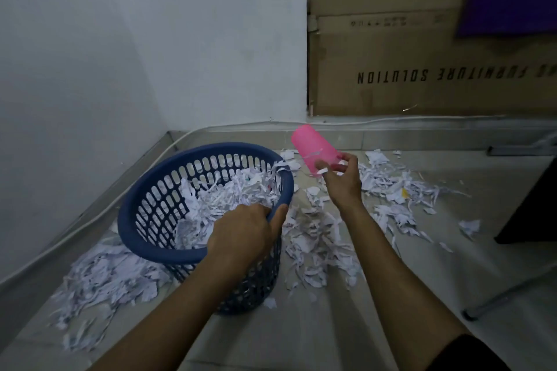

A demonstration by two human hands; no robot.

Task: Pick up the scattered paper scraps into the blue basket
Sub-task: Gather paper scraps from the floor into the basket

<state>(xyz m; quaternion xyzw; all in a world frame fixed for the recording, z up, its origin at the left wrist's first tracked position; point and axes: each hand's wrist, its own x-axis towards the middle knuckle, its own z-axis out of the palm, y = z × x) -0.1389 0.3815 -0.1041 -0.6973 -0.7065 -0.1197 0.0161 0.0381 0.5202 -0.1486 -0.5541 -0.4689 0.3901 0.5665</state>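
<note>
A blue basket (156, 250) with slotted walls stands tilted on the floor, partly filled with white paper scraps (229, 193). My left hand (244, 232) grips its near right rim, thumb outside and fingers inside. My right hand (342, 181) is raised to the right of the basket and holds a pink plastic cup (313, 146) by its mouth, with its base pointing up and away. A few scraps stick to the cup and my fingers. More scraps lie scattered on the floor to the right (388, 187), in front (313, 253) and to the left (108, 283) of the basket.
A white wall rises at the left and back, with a cable (90, 220) along its foot. A brown cardboard box (422, 63) leans at the back right. A dark object (530, 205) and a metal leg (509, 292) stand at the right.
</note>
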